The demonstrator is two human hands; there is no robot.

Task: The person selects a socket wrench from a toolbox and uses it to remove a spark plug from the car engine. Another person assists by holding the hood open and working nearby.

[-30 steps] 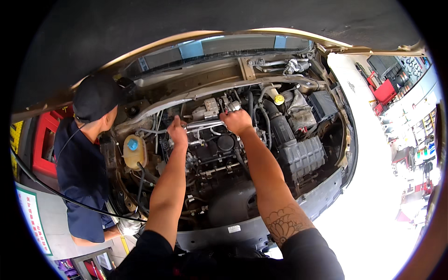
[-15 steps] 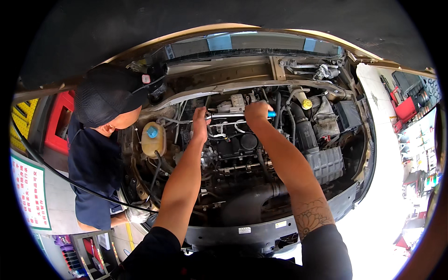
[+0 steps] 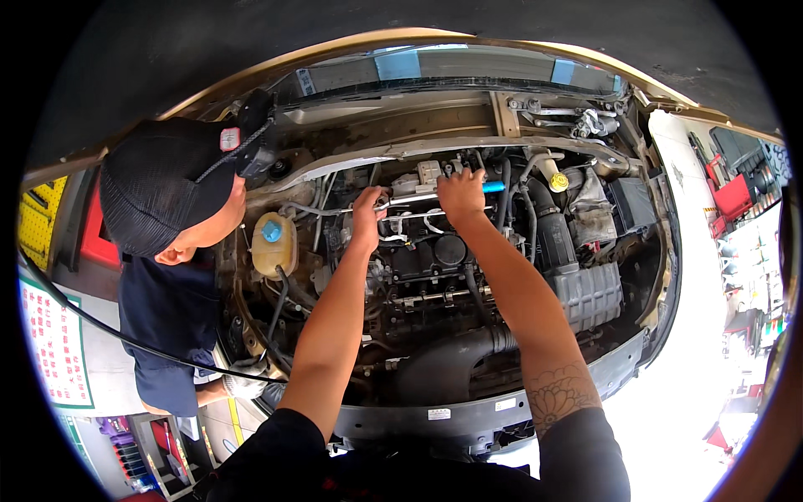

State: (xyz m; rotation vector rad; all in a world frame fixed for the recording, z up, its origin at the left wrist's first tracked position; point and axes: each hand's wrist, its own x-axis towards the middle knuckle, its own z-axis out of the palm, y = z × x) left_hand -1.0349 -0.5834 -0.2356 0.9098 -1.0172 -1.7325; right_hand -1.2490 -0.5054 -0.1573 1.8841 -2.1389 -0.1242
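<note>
Reaching across the engine (image 3: pixel 418 261), we have a long silver wrench (image 3: pixel 414 199) with a blue handle (image 3: pixel 495 186) at its twelve o'clock. Our left hand (image 3: pixel 365 219) curls around the wrench's head end; our right hand (image 3: pixel 462 198) rests over the handle end, how tightly we cannot tell. A blue-capped tank (image 3: pixel 274 249) sits at nine o'clock, a co-worker (image 3: pixel 167 188) beyond it, a yellow cap (image 3: pixel 559 181) at two.
</note>
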